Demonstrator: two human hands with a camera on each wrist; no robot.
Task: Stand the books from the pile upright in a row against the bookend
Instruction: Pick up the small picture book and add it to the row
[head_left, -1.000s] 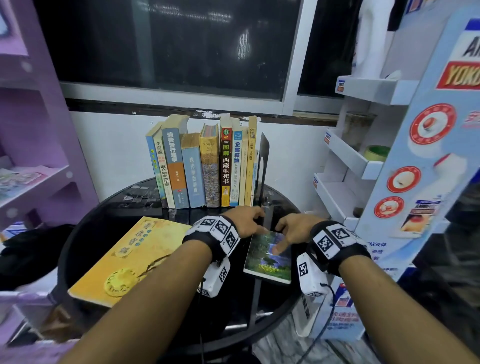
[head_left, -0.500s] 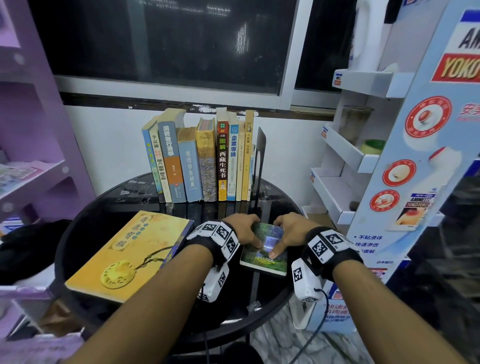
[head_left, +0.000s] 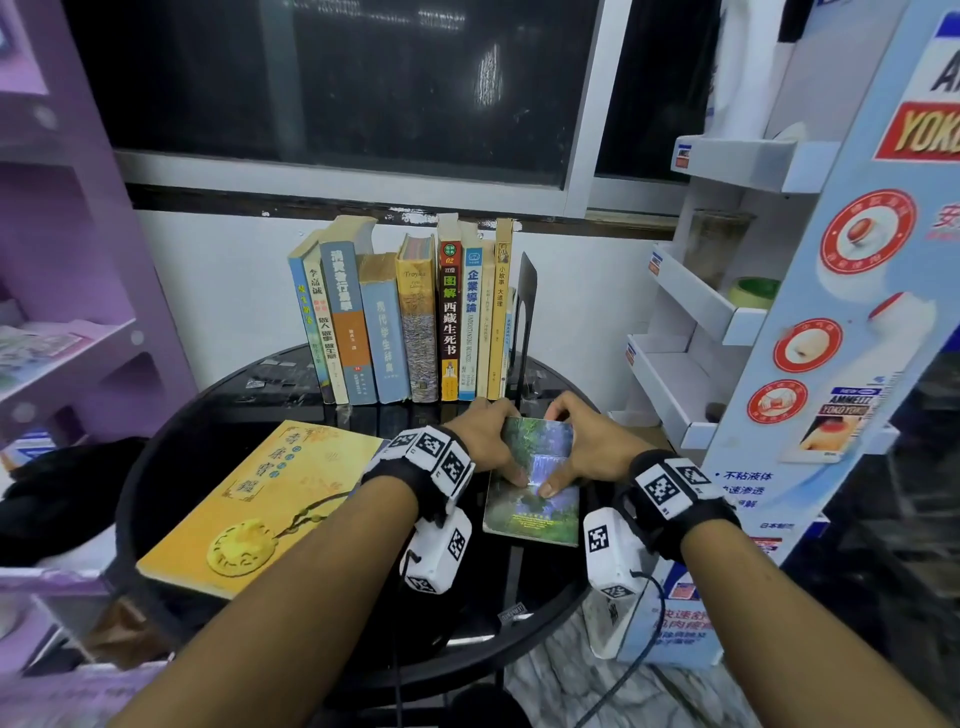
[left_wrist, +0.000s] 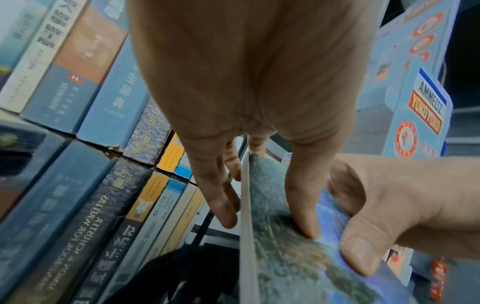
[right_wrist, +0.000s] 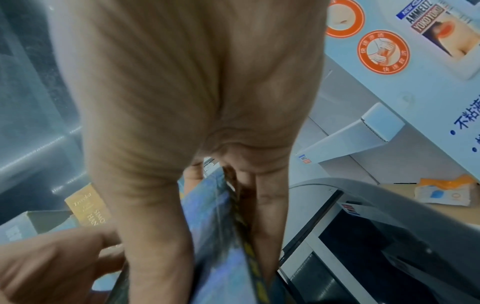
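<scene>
A small book with a waterfall cover (head_left: 535, 488) is near the front right of the round black table (head_left: 208, 441). My left hand (head_left: 498, 447) grips its left edge and my right hand (head_left: 566, 452) its right edge. Both thumbs press on the cover. In the left wrist view my fingers (left_wrist: 221, 201) curl under the book (left_wrist: 285, 263), whose far end is off the table. Behind it, a row of upright books (head_left: 415, 322) leans on a black bookend (head_left: 525, 312). A large yellow book (head_left: 260, 499) lies flat at the left.
A white and blue cardboard display stand (head_left: 831, 364) crowds the table's right side. A purple shelf unit (head_left: 78, 260) stands at the left. The wall and a dark window are close behind the row. Bare black table shows between the yellow book and the row.
My fingers lay on the small book's far end a second ago. Both hands now grip its sides, and its far end has risen off the table.
</scene>
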